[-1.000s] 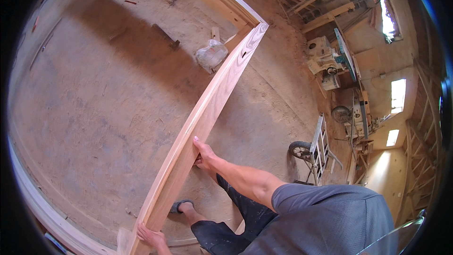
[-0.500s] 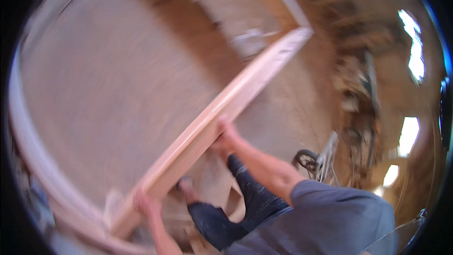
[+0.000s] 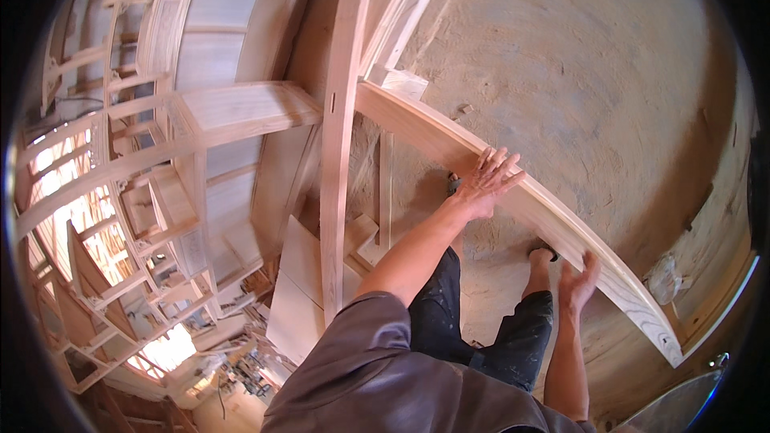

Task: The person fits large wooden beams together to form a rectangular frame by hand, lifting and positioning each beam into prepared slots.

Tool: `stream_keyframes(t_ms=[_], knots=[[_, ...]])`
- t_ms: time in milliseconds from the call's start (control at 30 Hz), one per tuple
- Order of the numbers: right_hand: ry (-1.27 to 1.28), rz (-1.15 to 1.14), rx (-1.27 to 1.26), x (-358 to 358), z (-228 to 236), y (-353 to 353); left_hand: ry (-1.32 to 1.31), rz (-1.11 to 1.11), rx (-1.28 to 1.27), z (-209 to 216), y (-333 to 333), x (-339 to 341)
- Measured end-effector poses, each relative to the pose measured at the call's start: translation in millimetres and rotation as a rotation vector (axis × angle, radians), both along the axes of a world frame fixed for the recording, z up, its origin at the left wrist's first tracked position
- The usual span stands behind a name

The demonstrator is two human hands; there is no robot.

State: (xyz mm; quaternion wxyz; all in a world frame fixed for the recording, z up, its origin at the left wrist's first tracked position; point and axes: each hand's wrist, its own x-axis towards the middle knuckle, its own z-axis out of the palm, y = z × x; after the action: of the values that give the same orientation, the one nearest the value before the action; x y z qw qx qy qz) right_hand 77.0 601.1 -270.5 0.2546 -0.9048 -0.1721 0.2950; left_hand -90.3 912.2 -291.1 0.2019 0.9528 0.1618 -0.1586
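A long pale wooden rail [image 3: 437, 132] runs from upper left to lower right in front of me. Its left end meets a long squared wooden post [image 3: 335, 168] with a small slot cut in it. My left hand [image 3: 488, 184] lies across the rail's top edge near the middle, palm down with fingers spread. Farther right along the same rail is my right hand [image 3: 579, 282], its thumb and fingers apart at the near side. Whether that hand touches the wood I cannot tell. Neither hand is wrapped round the rail.
At left stands a tall wooden lattice [image 3: 120, 152] of carved bars and panels. Pale boards [image 3: 297, 273] lean beside the post, with wood scraps [image 3: 257, 281] behind them. Sawdust covers the floor [image 3: 577, 80]. A crumpled clear plastic bag [image 3: 664, 279] lies near the rail's right end.
My view has swung left, bringing the post and lattice into sight. Both hands have loosened from the rail; the left now lies flat on it with fingers spread.
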Motion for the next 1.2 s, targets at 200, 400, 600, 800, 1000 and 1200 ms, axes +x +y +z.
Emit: stream_keyframes(t_ms=[200, 400, 600, 800, 1000, 1200], knots=[[-0.205, 0.783, -0.123, -26, -1, 137, -0.354, 0.994, 0.327, 23, 98, -112], [-0.100, 0.816, -0.062, -32, -33, 183, 0.216, 1.491, 0.087, 44, 189, -255], [-0.184, 0.827, -0.016, -34, -35, 188, 0.101, 1.508, -0.011, 57, 190, -271], [-0.168, 0.838, -0.080, -30, -33, 193, 0.022, 1.499, 0.033, 90, 192, -283], [-0.147, 0.847, -0.106, -34, -31, 201, -0.065, 1.471, 0.045, 98, 188, -300], [-0.121, 0.834, -0.117, -36, -33, 208, -0.057, 1.386, 0.115, 111, 182, -289]])
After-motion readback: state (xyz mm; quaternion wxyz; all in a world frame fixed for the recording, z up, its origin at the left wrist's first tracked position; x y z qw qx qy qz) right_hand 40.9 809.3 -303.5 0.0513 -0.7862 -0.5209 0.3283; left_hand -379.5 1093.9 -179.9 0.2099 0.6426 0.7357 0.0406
